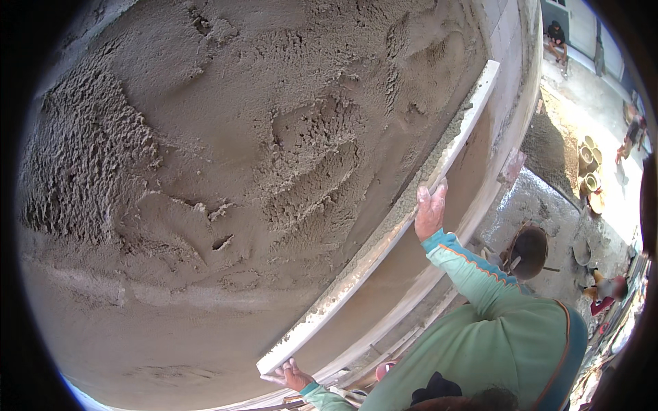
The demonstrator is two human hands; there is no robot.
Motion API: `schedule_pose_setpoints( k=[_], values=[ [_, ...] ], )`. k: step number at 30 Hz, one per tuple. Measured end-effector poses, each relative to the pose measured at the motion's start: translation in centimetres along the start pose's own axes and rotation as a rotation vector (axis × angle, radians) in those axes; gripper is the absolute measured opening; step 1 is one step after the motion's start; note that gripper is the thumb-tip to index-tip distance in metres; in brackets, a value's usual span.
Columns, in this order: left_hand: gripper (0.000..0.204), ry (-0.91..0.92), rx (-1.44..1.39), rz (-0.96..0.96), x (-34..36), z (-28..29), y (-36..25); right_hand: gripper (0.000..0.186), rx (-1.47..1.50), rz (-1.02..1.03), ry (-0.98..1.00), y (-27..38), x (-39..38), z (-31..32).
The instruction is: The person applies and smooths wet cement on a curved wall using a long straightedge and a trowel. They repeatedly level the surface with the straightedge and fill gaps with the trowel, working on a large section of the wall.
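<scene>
Both hands gripping: right hand midway along the long, straight, pale bar, left hand at its lower end. Bar lies against the rough grey mortar wall. Probably levelling; next stroke calls for even pressure.

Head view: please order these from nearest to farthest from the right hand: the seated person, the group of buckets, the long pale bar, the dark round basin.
1. Long pale bar, touching the right hand.
2. Dark round basin, right of it, slightly lower.
3. Group of buckets, farther right, higher.
4. Seated person, top right.
</scene>
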State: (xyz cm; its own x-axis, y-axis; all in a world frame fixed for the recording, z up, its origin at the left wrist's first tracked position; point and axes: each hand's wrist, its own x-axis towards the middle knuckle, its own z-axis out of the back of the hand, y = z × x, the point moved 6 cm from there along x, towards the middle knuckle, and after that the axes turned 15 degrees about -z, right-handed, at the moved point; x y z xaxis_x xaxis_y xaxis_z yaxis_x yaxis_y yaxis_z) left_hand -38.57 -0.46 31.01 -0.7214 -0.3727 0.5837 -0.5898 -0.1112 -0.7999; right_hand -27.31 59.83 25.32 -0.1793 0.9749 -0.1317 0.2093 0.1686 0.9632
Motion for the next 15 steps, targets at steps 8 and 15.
schedule_pose_setpoints(
  k=[8, 15],
  values=[
    [0.068, 0.17, 1.477, -0.343, 3.3, -0.6, -4.8, 0.074, 0.112, 0.029, -0.078, 1.5, -1.2, -1.0],
    [0.02, 0.201, 0.838, -0.76, 1.4, -9.5, -9.5, 0.07, 0.097, 0.136, -0.101, 9.0, 8.7, 2.3]
  ],
)
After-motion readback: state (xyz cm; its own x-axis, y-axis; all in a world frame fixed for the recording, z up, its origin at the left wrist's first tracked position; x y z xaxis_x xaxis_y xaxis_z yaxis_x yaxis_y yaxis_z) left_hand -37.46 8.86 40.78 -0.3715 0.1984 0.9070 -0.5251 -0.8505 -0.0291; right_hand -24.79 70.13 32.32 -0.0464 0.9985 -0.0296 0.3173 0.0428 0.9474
